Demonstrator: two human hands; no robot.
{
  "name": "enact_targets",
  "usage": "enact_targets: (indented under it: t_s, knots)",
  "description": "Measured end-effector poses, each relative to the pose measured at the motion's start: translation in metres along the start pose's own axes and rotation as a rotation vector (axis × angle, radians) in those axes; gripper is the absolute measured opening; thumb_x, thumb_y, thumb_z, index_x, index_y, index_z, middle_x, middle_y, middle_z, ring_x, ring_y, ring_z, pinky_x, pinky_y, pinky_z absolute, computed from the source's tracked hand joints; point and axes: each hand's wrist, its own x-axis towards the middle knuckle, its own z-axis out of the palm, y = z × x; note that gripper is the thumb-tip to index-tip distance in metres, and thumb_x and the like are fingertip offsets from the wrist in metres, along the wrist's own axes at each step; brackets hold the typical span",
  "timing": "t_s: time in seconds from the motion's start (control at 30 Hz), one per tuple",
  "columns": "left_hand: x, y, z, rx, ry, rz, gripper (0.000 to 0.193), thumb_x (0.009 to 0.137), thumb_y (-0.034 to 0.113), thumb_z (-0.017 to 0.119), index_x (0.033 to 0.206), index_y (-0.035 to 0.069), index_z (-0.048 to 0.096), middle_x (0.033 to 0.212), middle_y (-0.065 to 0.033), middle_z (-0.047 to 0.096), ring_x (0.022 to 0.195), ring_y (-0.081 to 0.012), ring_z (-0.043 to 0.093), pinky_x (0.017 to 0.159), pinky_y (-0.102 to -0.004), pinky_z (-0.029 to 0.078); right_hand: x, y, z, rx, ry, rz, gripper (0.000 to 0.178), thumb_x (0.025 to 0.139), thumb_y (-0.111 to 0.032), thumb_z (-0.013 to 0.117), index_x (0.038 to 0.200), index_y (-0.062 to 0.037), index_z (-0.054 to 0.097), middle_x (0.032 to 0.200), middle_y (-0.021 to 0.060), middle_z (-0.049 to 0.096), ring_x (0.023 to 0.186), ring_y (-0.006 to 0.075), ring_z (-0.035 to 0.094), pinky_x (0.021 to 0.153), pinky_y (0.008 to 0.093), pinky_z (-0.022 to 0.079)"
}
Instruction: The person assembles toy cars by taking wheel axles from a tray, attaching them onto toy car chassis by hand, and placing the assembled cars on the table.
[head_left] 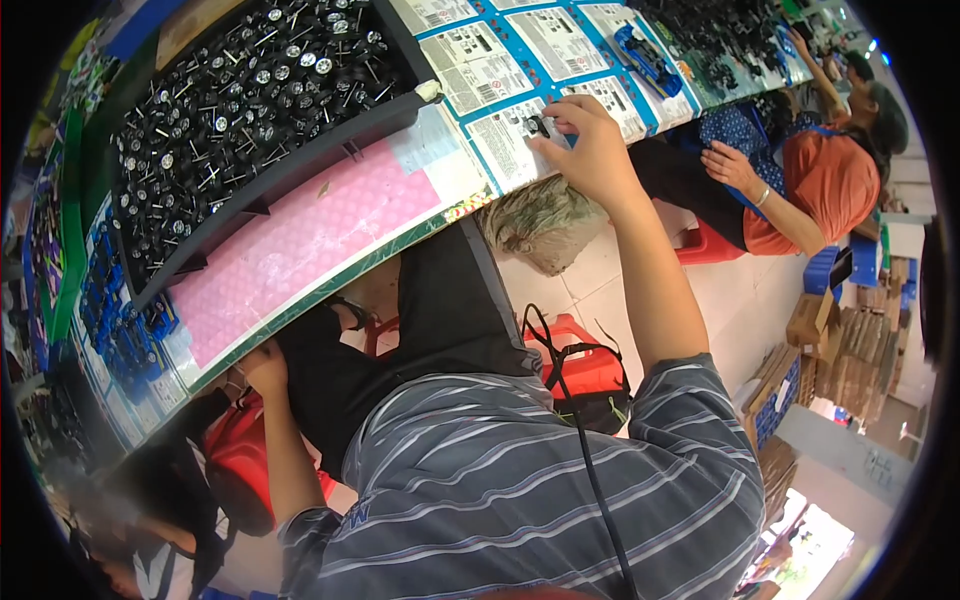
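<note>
Over the printed cardboard sheets (497, 140) at the table's near side, my right hand (590, 145) is raised with thumb and fingers apart. A small black part (537, 126) lies by its fingertips, on or just above the sheet; I cannot tell if a finger touches it. My left hand (265, 368) is down at the table's near edge beside my thigh, its fingers mostly hidden. Ahead and left, a large black tray (330, 150) holds many black wheels with silver hubs on metal axles. A blue toy vehicle part (648, 60) sits on the sheets farther right.
Pink bubble wrap (310, 235) covers the table in front of the tray. Blue plastic parts (120, 310) pile up at the left, dark parts (725, 45) at the far right. A person in orange (825, 185) sits to the right, another person (150, 500) at lower left. Red stools (580, 360) stand nearby.
</note>
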Motion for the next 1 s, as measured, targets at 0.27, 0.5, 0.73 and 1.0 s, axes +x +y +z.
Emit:
enact_targets:
  t_s: [0.27,0.5,0.73,1.0]
  knots:
    - [-0.020,-0.006,-0.024,-0.137,-0.063,-0.090,0.025,0.088,0.017,0.064,0.072,-0.002,0.058,0.069,-0.0191,0.059,0.062,-0.0346,0.057,0.060,-0.0443,0.045,0.028,0.071,-0.056,-0.126,0.428,0.066,0.049,0.076,-0.020,0.084,0.118,-0.0028,0.064,0.107,0.0127,0.067,0.095,0.0258,0.066,0.080,0.0366,0.053]
    - [-0.026,0.003,-0.020,-0.284,-0.022,-0.129,0.020,0.087,0.012,0.065,0.075,-0.003,0.058,0.065,-0.0129,0.053,0.057,-0.0243,0.050,0.057,-0.0385,0.042,0.052,0.161,-0.107,-0.188,0.366,0.130,0.057,0.078,-0.026,0.081,0.127,-0.0040,0.062,0.122,0.0156,0.067,0.114,0.0277,0.064,0.094,0.0374,0.051]
    - [-0.020,0.072,-0.035,-0.492,-0.138,-0.022,0.014,0.089,0.012,0.064,0.089,-0.002,0.069,0.080,-0.0167,0.069,0.072,-0.0247,0.068,0.066,-0.0343,0.051,0.065,0.150,-0.097,-0.209,0.367,0.200,0.059,0.080,-0.032,0.080,0.129,-0.0037,0.061,0.121,0.0158,0.068,0.112,0.0269,0.065,0.093,0.0376,0.051]
    - [-0.025,0.141,-0.051,-0.721,-0.340,0.108,0.007,0.089,0.004,0.063,0.088,-0.003,0.064,0.076,-0.0077,0.056,0.061,-0.0137,0.054,0.058,-0.0271,0.043,0.072,0.162,-0.092,-0.264,0.376,0.221,0.062,0.078,-0.036,0.081,0.126,-0.0022,0.062,0.117,0.0190,0.069,0.108,0.0301,0.067,0.092,0.0374,0.051]
